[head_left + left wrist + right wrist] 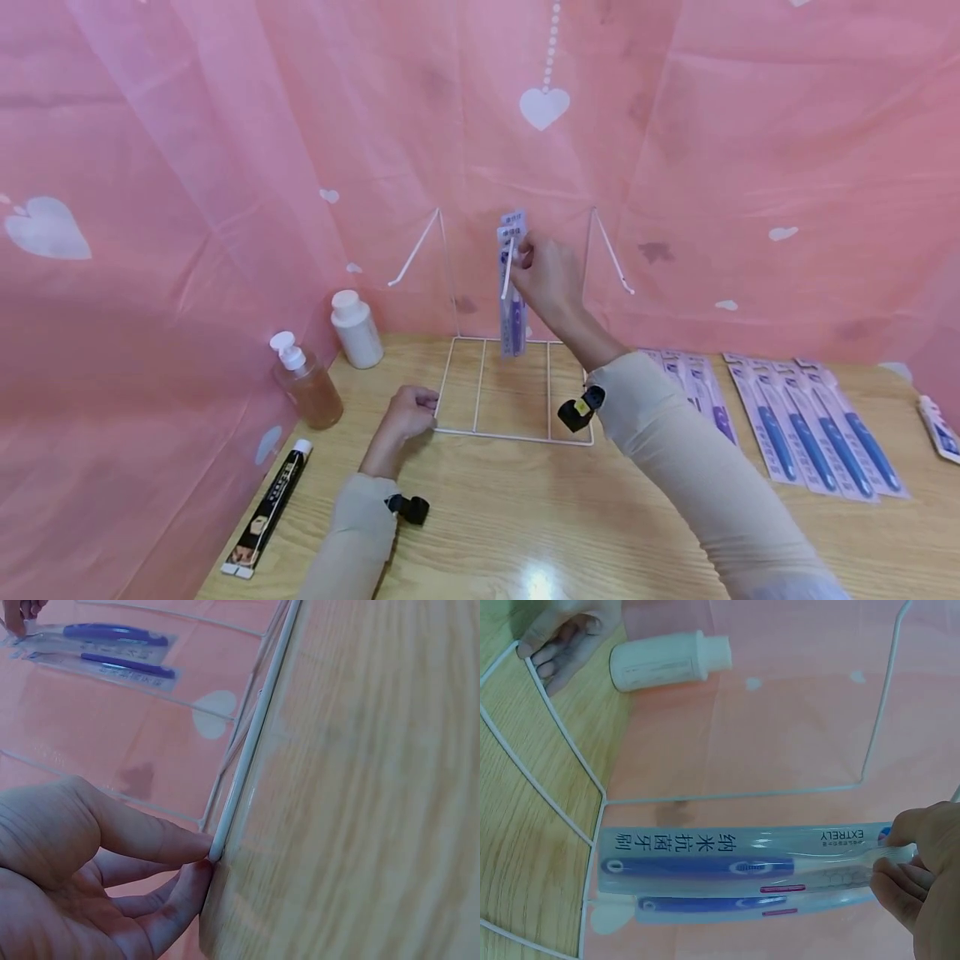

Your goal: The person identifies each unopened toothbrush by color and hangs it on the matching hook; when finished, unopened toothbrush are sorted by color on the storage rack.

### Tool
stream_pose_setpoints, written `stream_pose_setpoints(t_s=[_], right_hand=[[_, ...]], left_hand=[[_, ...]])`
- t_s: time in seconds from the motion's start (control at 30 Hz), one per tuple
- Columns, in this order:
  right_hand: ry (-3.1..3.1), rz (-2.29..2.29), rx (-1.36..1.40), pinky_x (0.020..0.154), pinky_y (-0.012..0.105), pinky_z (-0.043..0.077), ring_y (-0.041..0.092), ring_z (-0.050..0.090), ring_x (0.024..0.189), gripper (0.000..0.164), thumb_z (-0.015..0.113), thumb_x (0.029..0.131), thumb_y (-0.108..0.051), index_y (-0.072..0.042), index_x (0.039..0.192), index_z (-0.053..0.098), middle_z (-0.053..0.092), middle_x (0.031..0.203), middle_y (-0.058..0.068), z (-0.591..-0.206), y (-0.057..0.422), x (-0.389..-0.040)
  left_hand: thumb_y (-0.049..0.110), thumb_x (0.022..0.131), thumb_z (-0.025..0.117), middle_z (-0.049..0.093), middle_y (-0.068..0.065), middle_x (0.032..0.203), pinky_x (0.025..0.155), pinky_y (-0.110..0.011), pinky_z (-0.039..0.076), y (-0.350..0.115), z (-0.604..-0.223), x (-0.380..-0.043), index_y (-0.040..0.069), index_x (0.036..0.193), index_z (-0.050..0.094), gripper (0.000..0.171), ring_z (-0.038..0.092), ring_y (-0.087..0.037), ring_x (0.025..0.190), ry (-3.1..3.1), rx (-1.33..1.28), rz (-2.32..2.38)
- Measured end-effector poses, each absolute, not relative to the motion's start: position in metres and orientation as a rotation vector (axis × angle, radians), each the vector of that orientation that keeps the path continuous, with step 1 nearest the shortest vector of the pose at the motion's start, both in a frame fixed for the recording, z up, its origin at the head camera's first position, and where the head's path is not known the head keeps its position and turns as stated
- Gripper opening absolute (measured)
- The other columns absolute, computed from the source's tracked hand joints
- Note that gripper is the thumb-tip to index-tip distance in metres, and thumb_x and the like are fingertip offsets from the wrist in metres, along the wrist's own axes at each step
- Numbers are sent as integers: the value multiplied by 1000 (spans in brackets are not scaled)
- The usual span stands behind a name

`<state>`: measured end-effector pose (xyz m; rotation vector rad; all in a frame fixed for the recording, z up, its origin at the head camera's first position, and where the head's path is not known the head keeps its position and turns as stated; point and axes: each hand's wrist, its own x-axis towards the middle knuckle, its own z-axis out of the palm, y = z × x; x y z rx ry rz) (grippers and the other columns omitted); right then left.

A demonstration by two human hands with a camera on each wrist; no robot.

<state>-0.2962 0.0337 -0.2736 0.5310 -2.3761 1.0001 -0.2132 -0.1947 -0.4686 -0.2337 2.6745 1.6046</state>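
Note:
A white wire display rack (510,435) stands on the wooden table, its hook arms pointing forward. My left hand (411,412) pinches the front left corner of its base between thumb and fingers, seen close in the left wrist view. At the middle hook, my right hand (551,271) grips the upper part of a packaged purple toothbrush (697,868). A second packaged purple toothbrush (712,905) hangs just behind it. Whether the front pack's hole is over the hook cannot be seen clearly.
Blue toothbrush packs (817,429) and purple ones (697,387) lie at the right, partly behind my right sleeve. A toothpaste tube (940,429) lies far right. At the left are a white bottle (357,332), an amber pump bottle (311,390) and a black tube (267,508). Pink curtain hangs behind.

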Motion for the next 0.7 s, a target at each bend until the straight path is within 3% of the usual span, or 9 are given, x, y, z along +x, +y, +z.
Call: stream_pose_setpoints(t_s=[0.3, 0.7], right_hand=[[-2391, 1021, 464, 63, 38, 50, 28, 62, 73, 17, 67, 80, -6, 0, 96, 65, 69, 83, 14, -273, 33, -310], [-2365, 1064, 415, 62, 35, 52, 26, 62, 74, 17, 71, 85, -11, 0, 96, 63, 67, 85, 13, -280, 32, -318]], left_hand=[[-21, 62, 65, 67, -13, 90, 74, -32, 53, -195, -465, -213, -11, 110, 69, 49, 62, -23, 85, 2695, -194, 1588], [-21, 63, 66, 67, -12, 90, 77, -33, 53, -195, -465, -215, -10, 111, 68, 49, 61, -23, 85, 2699, -210, 1567]])
